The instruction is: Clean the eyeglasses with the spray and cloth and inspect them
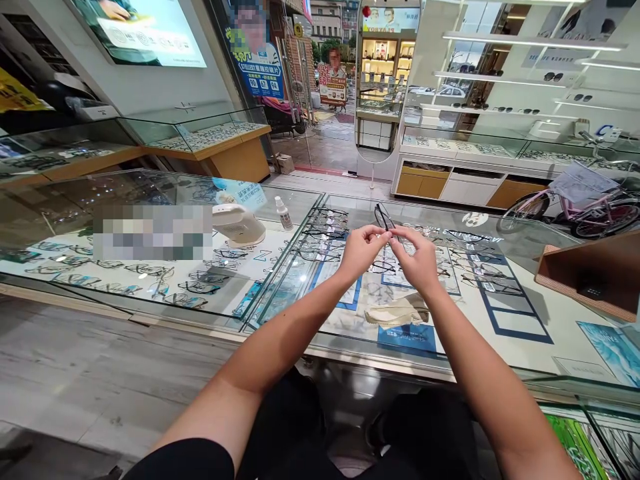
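Here your left hand (pixel 361 253) and right hand (pixel 417 259) meet just right of centre frame, both pinching the dark-rimmed glasses (pixel 383 217), which jut up between them over the glass counter (pixel 525 353).

On my feed I can read "STELLEST" on the blue poster (pixel 257 75) at the top, left of centre, above a row of numbers in which I make out 67 and 94. On the glass counter (pixel 530 233) at centre right I catch only "JA"; the blue card (pixel 407 339) below centre is too small to read.
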Tool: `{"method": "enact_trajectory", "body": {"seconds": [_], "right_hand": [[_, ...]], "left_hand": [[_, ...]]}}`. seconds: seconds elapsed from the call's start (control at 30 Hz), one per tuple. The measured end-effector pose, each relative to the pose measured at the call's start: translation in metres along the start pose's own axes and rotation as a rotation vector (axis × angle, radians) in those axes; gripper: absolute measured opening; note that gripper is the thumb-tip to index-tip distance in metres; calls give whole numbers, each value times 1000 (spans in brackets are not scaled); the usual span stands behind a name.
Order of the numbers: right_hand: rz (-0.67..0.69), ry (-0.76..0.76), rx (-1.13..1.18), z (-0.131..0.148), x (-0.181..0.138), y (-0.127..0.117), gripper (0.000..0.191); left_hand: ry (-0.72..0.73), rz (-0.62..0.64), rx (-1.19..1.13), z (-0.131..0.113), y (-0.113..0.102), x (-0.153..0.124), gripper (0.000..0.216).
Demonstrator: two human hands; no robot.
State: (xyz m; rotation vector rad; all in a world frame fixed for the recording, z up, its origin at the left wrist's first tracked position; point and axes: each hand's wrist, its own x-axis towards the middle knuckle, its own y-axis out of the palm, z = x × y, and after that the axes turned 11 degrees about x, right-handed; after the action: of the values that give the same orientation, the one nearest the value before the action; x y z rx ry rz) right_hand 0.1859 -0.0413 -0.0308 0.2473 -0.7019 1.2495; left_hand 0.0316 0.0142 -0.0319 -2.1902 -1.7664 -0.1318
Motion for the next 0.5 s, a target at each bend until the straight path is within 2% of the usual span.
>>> {"method": "enact_trajectory", "body": {"seconds": [0.23, 0.3, 0.37, 0.4, 0.5], "right_hand": [[80, -11, 62, 4, 3, -4, 31], [0, 20, 109, 0, 9, -11, 29], [-159, 92, 135, -8, 16, -21, 24], [-193, 138, 160, -15, 20, -27, 22], [-306, 201, 255, -36, 33, -46, 25]], "left_hand": [[-14, -28, -8, 4, -6, 10, 40], [20, -54, 27, 5, -12, 15, 36], [65, -80, 92, 4, -21, 23, 32], [78, -81, 141, 2, -26, 30, 30], [115, -17, 419, -8, -40, 57, 25]]}}
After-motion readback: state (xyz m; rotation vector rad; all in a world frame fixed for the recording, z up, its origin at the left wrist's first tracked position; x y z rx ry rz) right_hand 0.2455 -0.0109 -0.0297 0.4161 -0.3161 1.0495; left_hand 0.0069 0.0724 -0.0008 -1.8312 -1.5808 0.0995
